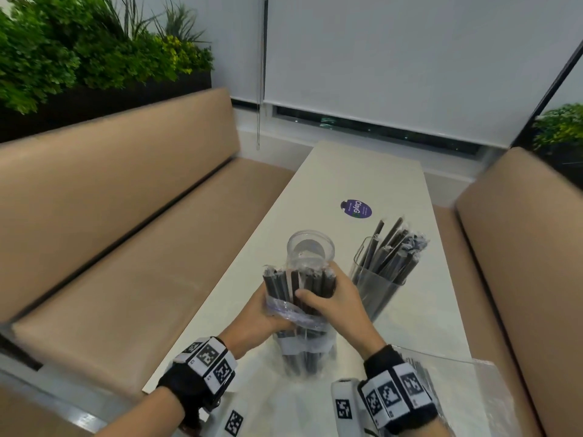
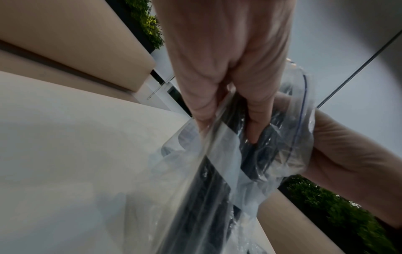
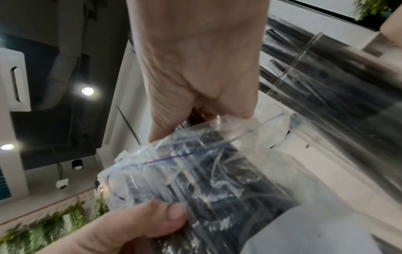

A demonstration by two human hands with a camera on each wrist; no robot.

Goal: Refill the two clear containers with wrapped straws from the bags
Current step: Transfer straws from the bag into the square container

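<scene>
A bundle of dark wrapped straws (image 1: 299,282) sticks halfway out of a clear zip bag (image 1: 296,316) that stands on the white table (image 1: 362,171). My left hand (image 1: 271,313) grips the bag at its crumpled mouth, thumb and fingers pinching the plastic (image 2: 228,130). My right hand (image 1: 321,288) is wrapped round the straws above the bag's mouth (image 3: 195,120). Just behind the bundle stands an empty clear container (image 1: 310,250). To its right a second clear container (image 1: 378,288) holds several wrapped straws leaning right.
Another clear bag (image 1: 457,389) with dark straws lies at the table's near right corner. A purple round sticker (image 1: 356,209) sits further back on the table. Tan padded benches flank the table on the left (image 1: 126,247) and right (image 1: 520,247).
</scene>
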